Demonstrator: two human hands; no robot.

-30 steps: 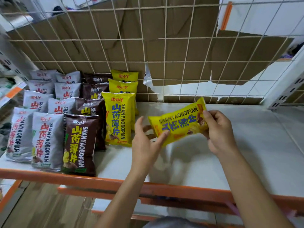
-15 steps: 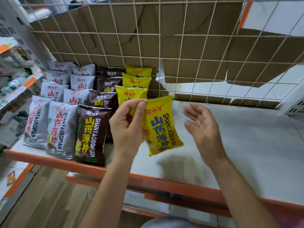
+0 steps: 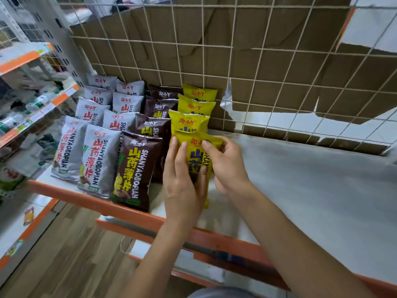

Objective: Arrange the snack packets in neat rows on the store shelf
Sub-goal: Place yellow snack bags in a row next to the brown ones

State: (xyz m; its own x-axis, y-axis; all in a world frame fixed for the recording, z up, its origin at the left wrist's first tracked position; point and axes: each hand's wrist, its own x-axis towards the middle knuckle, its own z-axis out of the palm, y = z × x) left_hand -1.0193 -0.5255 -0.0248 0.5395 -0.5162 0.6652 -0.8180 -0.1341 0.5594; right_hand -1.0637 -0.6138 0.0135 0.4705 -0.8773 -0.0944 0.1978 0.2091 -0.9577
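On the white shelf [image 3: 305, 190], a yellow snack packet [image 3: 196, 157] stands at the front of the yellow row [image 3: 190, 121]. My left hand [image 3: 182, 179] lies flat on the packet's left side, fingers straight. My right hand [image 3: 228, 168] pinches its top right edge with curled fingers. To the left run a row of brown packets [image 3: 135, 171] and two rows of grey packets [image 3: 97, 160], each overlapping the one behind. My hands hide the lower part of the yellow packet.
A wire grid backed by torn cardboard [image 3: 257, 61] closes off the shelf's back. The shelf has an orange front rail [image 3: 217, 236]. Another stocked shelf unit [image 3: 32, 104] stands at the left. Wooden floor [image 3: 75, 254] shows below.
The yellow packet went from sideways between both hands to upright in my left hand, then left and down to the front of the yellow row. My right hand took hold of it again.
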